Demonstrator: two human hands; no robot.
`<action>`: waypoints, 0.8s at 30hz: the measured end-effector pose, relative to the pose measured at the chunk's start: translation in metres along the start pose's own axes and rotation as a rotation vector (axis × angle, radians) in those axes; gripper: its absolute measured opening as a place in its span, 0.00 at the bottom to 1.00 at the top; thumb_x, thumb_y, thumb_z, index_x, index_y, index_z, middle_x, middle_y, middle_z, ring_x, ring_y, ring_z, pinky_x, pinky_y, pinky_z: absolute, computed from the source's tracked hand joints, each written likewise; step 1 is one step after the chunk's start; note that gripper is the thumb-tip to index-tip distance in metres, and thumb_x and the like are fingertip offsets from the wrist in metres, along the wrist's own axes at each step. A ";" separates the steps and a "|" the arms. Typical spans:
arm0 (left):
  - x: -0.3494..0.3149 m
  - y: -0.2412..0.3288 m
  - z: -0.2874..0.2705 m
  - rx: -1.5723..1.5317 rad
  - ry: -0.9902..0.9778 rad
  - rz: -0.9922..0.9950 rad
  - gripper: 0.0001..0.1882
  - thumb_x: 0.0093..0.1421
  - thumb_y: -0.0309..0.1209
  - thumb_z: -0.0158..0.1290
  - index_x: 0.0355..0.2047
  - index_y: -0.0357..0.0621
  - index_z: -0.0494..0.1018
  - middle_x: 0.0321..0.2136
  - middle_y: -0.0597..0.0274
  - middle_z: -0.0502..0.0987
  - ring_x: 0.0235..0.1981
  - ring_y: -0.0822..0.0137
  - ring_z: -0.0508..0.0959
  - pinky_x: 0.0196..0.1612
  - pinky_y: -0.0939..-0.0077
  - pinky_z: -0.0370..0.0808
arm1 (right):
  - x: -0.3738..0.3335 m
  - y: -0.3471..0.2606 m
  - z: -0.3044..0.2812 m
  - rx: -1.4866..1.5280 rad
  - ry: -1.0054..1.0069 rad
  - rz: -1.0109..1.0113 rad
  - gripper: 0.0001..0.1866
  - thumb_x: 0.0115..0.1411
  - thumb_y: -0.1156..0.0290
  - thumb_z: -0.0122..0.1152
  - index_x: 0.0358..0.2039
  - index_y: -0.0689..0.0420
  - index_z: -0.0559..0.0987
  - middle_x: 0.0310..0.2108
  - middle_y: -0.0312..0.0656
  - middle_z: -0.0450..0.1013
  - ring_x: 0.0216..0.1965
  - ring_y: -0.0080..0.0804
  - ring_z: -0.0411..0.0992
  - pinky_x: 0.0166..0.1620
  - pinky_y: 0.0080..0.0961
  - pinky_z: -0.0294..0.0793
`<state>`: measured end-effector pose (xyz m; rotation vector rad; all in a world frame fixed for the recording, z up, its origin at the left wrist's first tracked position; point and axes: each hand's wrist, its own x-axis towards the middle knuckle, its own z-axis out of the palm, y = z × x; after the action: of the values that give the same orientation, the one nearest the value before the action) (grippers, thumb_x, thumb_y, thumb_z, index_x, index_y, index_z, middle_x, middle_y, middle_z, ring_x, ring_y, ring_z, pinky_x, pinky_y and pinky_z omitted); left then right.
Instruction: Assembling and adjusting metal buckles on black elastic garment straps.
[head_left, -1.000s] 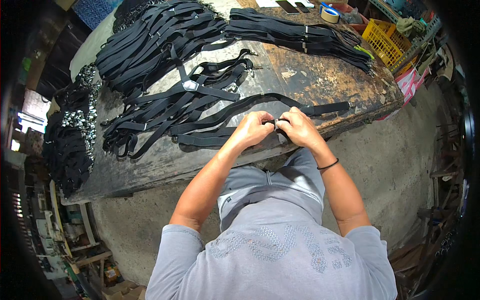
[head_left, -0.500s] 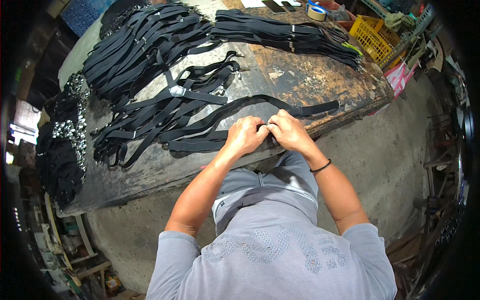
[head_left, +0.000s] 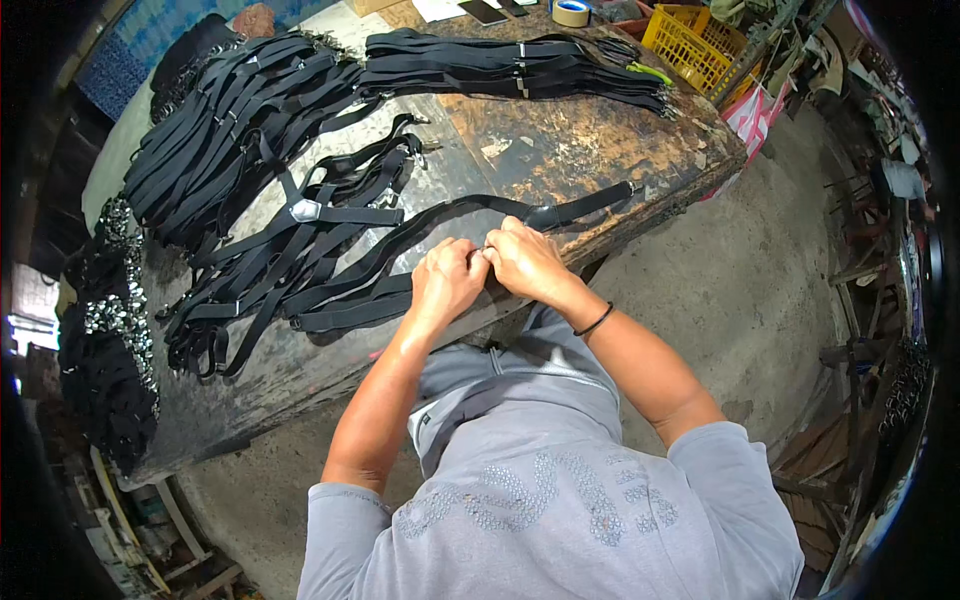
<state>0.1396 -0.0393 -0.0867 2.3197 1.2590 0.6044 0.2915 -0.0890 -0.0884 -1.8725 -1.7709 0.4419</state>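
My left hand (head_left: 447, 275) and my right hand (head_left: 525, 262) meet fingertip to fingertip over the table's front edge. Both are closed in a pinch on the end of a black suspender strap (head_left: 362, 312); the small part between the fingers is mostly hidden. Just beyond my hands, the suspenders' long strap (head_left: 430, 222) runs across the table to a dark joining patch (head_left: 541, 216) and a metal-tipped end (head_left: 632, 188). To the left lie loose black suspenders with a silver joining piece (head_left: 305, 210).
A thick pile of black suspenders (head_left: 230, 120) covers the far left of the worn table (head_left: 590, 150). Behind sits a straight bundle (head_left: 450, 65), near a tape roll (head_left: 570, 12) and phone (head_left: 482, 12). Shiny metal clips (head_left: 125, 310) heap at left; a yellow crate (head_left: 690, 50) stands far right.
The whole view has shifted, so the table and hands appear farther left. My hands stay pinched together at the strap end, with little visible change between them.
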 end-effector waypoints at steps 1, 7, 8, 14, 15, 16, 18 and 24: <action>0.002 -0.006 -0.003 -0.061 -0.054 0.022 0.15 0.57 0.38 0.53 0.34 0.38 0.80 0.34 0.46 0.80 0.37 0.46 0.80 0.41 0.56 0.76 | 0.001 0.001 0.001 -0.005 -0.013 -0.013 0.10 0.60 0.64 0.57 0.32 0.57 0.79 0.38 0.53 0.72 0.41 0.56 0.74 0.43 0.50 0.73; 0.014 -0.006 -0.020 -0.180 -0.260 -0.061 0.19 0.56 0.38 0.51 0.39 0.37 0.79 0.36 0.44 0.81 0.40 0.51 0.81 0.44 0.61 0.75 | 0.001 0.026 -0.057 0.208 0.097 -0.142 0.16 0.58 0.62 0.63 0.44 0.56 0.79 0.42 0.50 0.71 0.44 0.50 0.73 0.49 0.39 0.74; 0.014 -0.003 -0.023 -0.183 -0.280 -0.078 0.19 0.55 0.37 0.50 0.39 0.36 0.79 0.35 0.45 0.81 0.40 0.51 0.81 0.44 0.62 0.75 | 0.002 0.033 -0.074 0.153 0.138 -0.150 0.16 0.57 0.63 0.63 0.44 0.57 0.79 0.42 0.49 0.71 0.46 0.49 0.72 0.50 0.38 0.72; 0.014 0.006 -0.033 -0.255 -0.400 -0.209 0.19 0.56 0.39 0.51 0.38 0.37 0.80 0.36 0.46 0.80 0.41 0.51 0.81 0.44 0.62 0.75 | -0.004 0.094 -0.108 -0.240 0.065 -0.029 0.26 0.53 0.70 0.59 0.55 0.52 0.74 0.63 0.52 0.59 0.64 0.54 0.57 0.64 0.46 0.57; 0.012 0.001 -0.028 -0.253 -0.396 -0.206 0.19 0.56 0.39 0.51 0.38 0.37 0.80 0.36 0.46 0.80 0.41 0.51 0.81 0.44 0.62 0.75 | -0.004 0.095 -0.104 -0.241 0.069 -0.032 0.26 0.53 0.70 0.59 0.55 0.52 0.74 0.63 0.52 0.59 0.64 0.54 0.57 0.64 0.46 0.57; 0.010 -0.005 -0.021 -0.211 -0.320 -0.109 0.19 0.58 0.41 0.53 0.37 0.37 0.80 0.36 0.46 0.80 0.40 0.51 0.81 0.44 0.61 0.75 | -0.005 0.094 -0.101 -0.269 0.056 -0.011 0.26 0.54 0.68 0.60 0.56 0.52 0.74 0.65 0.52 0.57 0.66 0.55 0.53 0.66 0.48 0.54; 0.007 -0.013 -0.015 -0.154 -0.233 -0.008 0.19 0.60 0.44 0.55 0.37 0.38 0.80 0.34 0.47 0.80 0.39 0.49 0.80 0.41 0.60 0.75 | -0.003 0.098 -0.094 -0.259 0.002 0.050 0.28 0.56 0.60 0.61 0.58 0.50 0.72 0.69 0.50 0.53 0.70 0.54 0.46 0.68 0.59 0.41; 0.002 -0.013 -0.014 -0.231 -0.207 0.010 0.19 0.61 0.41 0.54 0.39 0.36 0.80 0.34 0.45 0.80 0.38 0.49 0.80 0.42 0.61 0.75 | 0.012 0.102 -0.109 -0.266 -0.057 0.019 0.19 0.57 0.64 0.58 0.48 0.53 0.73 0.56 0.48 0.65 0.64 0.52 0.57 0.67 0.60 0.45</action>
<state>0.1247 -0.0290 -0.0824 2.1363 1.0264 0.4719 0.4378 -0.0943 -0.0571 -2.0756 -1.9298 0.2790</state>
